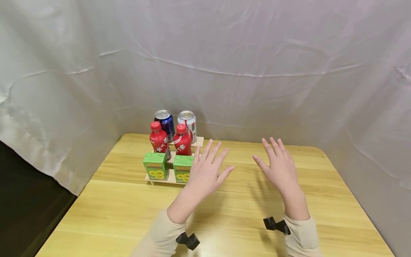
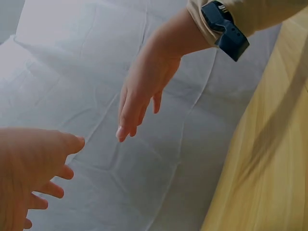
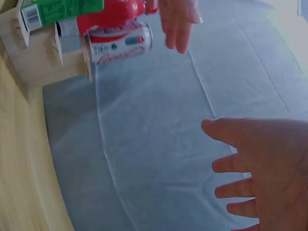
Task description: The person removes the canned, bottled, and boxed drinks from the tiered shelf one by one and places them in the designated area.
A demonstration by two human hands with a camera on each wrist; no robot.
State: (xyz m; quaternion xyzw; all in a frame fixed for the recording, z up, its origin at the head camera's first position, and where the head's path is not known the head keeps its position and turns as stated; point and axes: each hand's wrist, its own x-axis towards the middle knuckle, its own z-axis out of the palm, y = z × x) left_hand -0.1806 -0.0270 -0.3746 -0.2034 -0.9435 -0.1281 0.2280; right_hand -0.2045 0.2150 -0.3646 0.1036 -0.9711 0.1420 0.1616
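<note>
In the head view my left hand [image 1: 205,173] hovers above the table with its fingers spread, holding nothing. It overlaps the right edge of a small tiered wooden rack [image 1: 171,177]. My right hand [image 1: 280,169] is also raised, fingers spread, over the right half of the table. On the rack's front step stand two green drink cartons, the left one [image 1: 156,167] in full view and the right one [image 1: 182,168] partly behind my left hand. Two red-capped red bottles [image 1: 158,137] occupy the middle step. Behind them are a dark blue can [image 1: 164,123] and a white-and-red can [image 1: 189,123].
The light wooden table [image 1: 122,214] has rounded back corners. Pale grey cloth [image 1: 240,71] hangs behind it and along both sides. A dark area [image 1: 29,203] lies beyond the table's left edge. Each sleeve carries a small black device [image 1: 277,226] at the wrist.
</note>
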